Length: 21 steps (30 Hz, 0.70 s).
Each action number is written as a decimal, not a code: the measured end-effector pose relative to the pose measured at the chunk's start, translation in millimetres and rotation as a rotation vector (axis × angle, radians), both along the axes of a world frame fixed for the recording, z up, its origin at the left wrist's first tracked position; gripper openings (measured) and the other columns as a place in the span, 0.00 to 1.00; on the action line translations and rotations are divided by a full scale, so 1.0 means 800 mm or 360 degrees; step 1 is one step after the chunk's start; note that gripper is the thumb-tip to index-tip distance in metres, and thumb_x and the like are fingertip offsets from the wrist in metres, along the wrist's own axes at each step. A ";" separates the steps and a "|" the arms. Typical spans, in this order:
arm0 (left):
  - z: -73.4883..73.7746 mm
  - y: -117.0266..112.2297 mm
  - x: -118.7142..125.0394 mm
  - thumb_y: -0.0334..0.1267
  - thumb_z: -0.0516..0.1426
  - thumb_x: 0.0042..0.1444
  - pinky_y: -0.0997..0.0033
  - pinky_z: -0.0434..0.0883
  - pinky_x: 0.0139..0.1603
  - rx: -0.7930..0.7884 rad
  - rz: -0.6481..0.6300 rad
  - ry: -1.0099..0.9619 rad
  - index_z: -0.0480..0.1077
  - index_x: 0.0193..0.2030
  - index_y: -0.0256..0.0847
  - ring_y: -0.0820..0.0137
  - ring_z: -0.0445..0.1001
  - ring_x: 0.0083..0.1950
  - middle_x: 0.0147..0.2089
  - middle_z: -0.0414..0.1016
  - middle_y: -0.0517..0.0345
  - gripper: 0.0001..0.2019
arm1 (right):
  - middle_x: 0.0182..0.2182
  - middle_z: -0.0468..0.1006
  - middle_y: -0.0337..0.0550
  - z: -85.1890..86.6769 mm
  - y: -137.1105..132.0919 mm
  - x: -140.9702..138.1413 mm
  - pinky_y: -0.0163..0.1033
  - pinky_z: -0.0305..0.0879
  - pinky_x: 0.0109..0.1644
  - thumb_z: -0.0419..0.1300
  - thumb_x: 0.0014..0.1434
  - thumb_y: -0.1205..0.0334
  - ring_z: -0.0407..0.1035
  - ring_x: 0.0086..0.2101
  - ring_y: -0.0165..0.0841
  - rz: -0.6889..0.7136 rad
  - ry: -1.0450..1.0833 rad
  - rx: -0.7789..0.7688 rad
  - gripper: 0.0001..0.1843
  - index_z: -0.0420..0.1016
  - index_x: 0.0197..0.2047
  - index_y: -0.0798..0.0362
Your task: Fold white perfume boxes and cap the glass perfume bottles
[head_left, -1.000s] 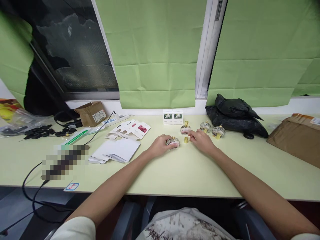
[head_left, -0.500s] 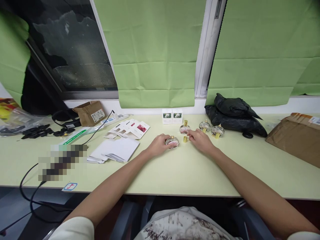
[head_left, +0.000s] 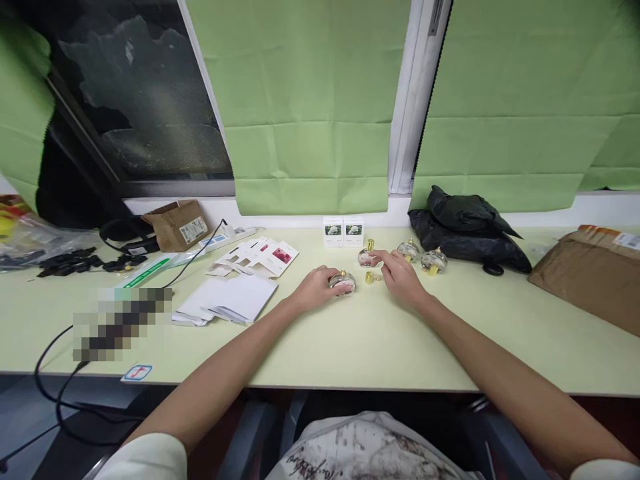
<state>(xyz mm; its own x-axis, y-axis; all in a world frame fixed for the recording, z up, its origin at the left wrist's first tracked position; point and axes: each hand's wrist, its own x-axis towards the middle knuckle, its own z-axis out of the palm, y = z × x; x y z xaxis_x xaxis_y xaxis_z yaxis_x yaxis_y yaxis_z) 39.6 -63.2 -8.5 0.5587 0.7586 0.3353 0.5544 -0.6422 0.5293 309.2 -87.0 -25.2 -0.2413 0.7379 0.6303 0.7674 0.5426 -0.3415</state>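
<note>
Left grip (head_left: pixel 315 289) clamped on glass bottle (head_left: pixel 344 283), right grip (head_left: pixel 403 279) palm-down, forefinger (head_left: pixel 384 256) extended, cannot tell if closed

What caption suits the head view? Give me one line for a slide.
Left hand on a glass bottle, right hand beside a gold cap, two white boxes standing farther back.

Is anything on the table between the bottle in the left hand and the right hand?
Yes: a gold cap sits on the table between that bottle, held by the left hand, and the right hand.
</note>
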 end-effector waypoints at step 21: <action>-0.003 0.002 -0.001 0.60 0.60 0.61 0.66 0.61 0.38 0.0011 -0.0030 -0.0010 0.71 0.33 0.42 0.64 0.70 0.37 0.33 0.74 0.58 0.21 | 0.44 0.81 0.43 -0.016 0.007 -0.002 0.45 0.65 0.52 0.47 0.68 0.74 0.68 0.46 0.41 0.0081 -0.0161 -0.0105 0.25 0.72 0.62 0.48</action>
<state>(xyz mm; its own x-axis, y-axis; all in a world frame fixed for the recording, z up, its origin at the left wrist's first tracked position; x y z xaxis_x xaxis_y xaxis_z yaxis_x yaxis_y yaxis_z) 38.9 -61.2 -11.1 0.5707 0.7458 0.3437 0.5391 -0.6560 0.5282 307.7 -81.1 -37.9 -0.3393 0.7622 0.5513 0.7718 0.5606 -0.3001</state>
